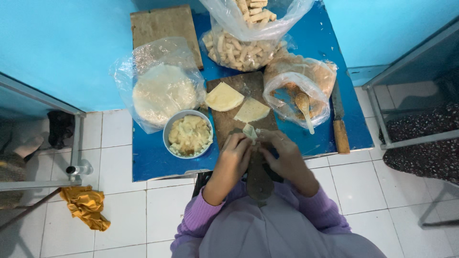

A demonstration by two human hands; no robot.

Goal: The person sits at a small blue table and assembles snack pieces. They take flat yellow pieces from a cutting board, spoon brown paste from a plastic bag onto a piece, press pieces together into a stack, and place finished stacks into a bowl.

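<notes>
Head view. Our left hand (234,155) and right hand (284,155) meet at the near end of the brown wooden cutting board (239,88); the fingers of both pinch a small pale triangular pastry wrapper (249,131), folding it. Two more wrapper pieces lie farther up the board. A grey round bowl of pale mashed filling (189,134) stands just left, on the blue bench (148,160). We judge that tight, even creases keep such a fold sealed.

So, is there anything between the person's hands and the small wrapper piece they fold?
No. Both the left hand and right hand already touch the wrapper piece over the wooden board; nothing visible lies between.
</notes>
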